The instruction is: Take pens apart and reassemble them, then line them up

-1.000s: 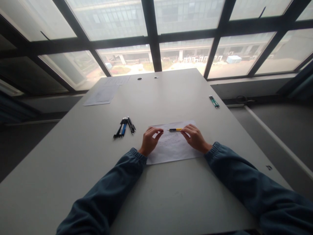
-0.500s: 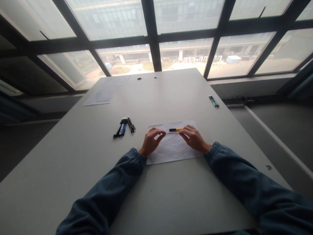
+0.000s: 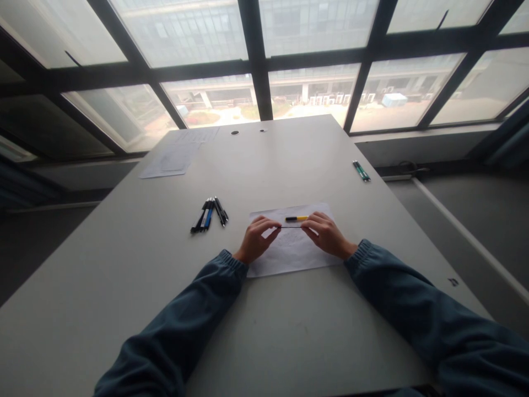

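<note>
Nothing boxed or binned here, just a grey table (image 3: 124, 286) under the big windows (image 3: 314, 33).

Both hands down on the sheet (image 3: 289, 251), mid-table and near. Left hand (image 3: 255, 240) curled, fingertips pinched together at the left end of a thin dark rod (image 3: 291, 226). Right hand (image 3: 326, 234) curled the same way, fingertips closed on the rod's right end. Rod stretched level between the two pinches, just above the paper. Whether the heels of the hands rest on the sheet: hard to tell, though they look low and close to it.

Just beyond the rod, a yellow pen (image 3: 296, 219) lying on the far part of the sheet, dark end to the left, right end tucked by the right hand's fingers. Touching them or not: cannot tell.

Forearms in dark blue sleeves (image 3: 194, 309), coming in from the near left and near right corners, angled inward toward each other, wrists bent slightly so the knuckles face away.

Off to the left of the sheet, a small bunch of pens (image 3: 209, 214), black and blue, lying side by side, well apart from the left hand. Far right edge of the table, two green pens (image 3: 361, 171). Far left corner, loose papers (image 3: 173, 160). Two small round holes (image 3: 235, 133) near the far edge.
</note>
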`<state>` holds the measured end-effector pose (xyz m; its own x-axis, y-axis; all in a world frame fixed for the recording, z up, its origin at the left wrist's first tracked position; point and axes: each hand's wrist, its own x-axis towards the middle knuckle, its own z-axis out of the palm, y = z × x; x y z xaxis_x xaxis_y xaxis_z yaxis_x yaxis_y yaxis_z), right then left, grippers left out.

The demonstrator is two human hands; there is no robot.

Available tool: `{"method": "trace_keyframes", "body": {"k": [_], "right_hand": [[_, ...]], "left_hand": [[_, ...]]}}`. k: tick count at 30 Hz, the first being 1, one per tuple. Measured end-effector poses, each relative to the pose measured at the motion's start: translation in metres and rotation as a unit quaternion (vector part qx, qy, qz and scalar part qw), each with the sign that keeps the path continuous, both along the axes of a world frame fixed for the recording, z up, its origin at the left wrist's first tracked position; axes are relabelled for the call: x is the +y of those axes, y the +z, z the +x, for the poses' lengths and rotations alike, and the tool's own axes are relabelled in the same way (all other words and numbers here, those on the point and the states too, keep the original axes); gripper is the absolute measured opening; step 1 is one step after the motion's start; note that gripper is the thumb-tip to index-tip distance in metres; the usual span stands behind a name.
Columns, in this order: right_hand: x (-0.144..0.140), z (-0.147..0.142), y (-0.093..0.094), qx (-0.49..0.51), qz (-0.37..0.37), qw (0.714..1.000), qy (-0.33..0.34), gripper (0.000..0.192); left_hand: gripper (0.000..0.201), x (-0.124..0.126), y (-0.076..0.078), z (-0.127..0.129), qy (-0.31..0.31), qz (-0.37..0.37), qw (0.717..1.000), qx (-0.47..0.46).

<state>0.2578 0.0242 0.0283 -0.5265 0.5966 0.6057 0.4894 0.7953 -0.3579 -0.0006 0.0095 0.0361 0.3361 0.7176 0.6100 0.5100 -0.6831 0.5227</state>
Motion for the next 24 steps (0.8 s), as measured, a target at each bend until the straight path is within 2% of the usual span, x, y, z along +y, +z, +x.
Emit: {"method": "trace_keyframes", "body": {"k": [8,17,19,22,24], "right_hand": [[0.0,0.0,0.0,0.003,-0.01,1.0,0.015,0.021],[0.0,-0.001,-0.002,0.012,-0.032,0.998,0.046,0.016],[0.001,0.0,-0.002,0.04,-0.04,0.998,0.022,0.017],[0.006,0.003,-0.003,0.084,-0.046,0.993,-0.063,0.024],[0.011,0.005,-0.006,0.078,-0.046,0.99,-0.112,0.028]], "left_hand": [[0.015,0.002,-0.002,0.0,-0.03,0.011,0.999,0.004],[0.007,0.001,-0.001,0.0,-0.027,0.026,0.999,0.013],[0.006,0.001,0.0,0.0,-0.018,0.031,0.999,0.0],[0.005,0.001,0.001,0.0,-0.007,0.032,0.999,-0.013],[0.004,0.0,0.002,0.0,-0.005,0.033,0.999,-0.017]]}}
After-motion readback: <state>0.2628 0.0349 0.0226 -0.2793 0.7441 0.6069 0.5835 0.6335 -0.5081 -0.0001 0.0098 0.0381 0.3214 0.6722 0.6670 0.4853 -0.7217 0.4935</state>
